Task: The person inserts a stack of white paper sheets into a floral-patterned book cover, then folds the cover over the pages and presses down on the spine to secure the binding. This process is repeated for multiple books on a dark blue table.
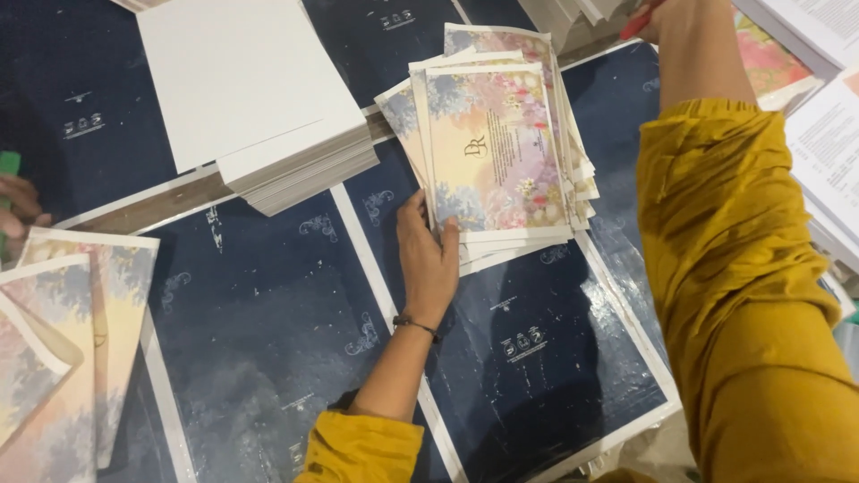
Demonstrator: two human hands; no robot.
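My left hand (428, 255) rests at the near left corner of a fanned stack of floral printed cards (501, 152), thumb on the top card and fingers along its edge. A dark thread band circles that wrist. My right arm in a mustard sleeve reaches up toward the far right. My right hand (658, 18) is at the frame's top edge, closed around a red object (633, 24) that is mostly hidden.
A thick stack of blank white boards (255, 98) lies at the far left. Dark blue printed sheets (268, 340) cover the surface. More floral cards (63, 340) lie at the near left, by another person's hand (18, 206). White printed papers (828, 134) lie right.
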